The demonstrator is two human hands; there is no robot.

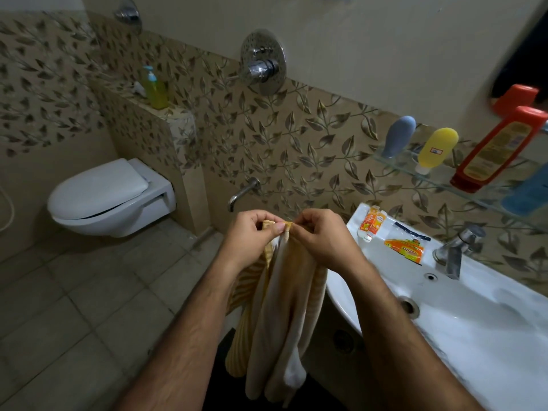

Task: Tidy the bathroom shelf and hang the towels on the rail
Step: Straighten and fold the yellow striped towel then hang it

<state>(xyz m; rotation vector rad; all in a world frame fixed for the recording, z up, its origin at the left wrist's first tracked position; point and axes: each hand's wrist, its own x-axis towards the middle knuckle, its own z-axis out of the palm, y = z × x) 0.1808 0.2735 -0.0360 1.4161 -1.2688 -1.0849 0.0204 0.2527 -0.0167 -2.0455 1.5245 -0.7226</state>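
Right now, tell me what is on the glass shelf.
On the glass shelf stand a grey bottle, a yellow bottle, a red bottle and something blue. Its right end runs out of frame.

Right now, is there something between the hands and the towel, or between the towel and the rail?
Nothing between: left hand and right hand both pinch the towel at its top edge. No rail is in view, so that path cannot be judged.

white wall-hung toilet, lid closed, left of frame | round chrome shower mixer, top centre | chrome wall spout below it | white ceramic washbasin with chrome tap, lower right
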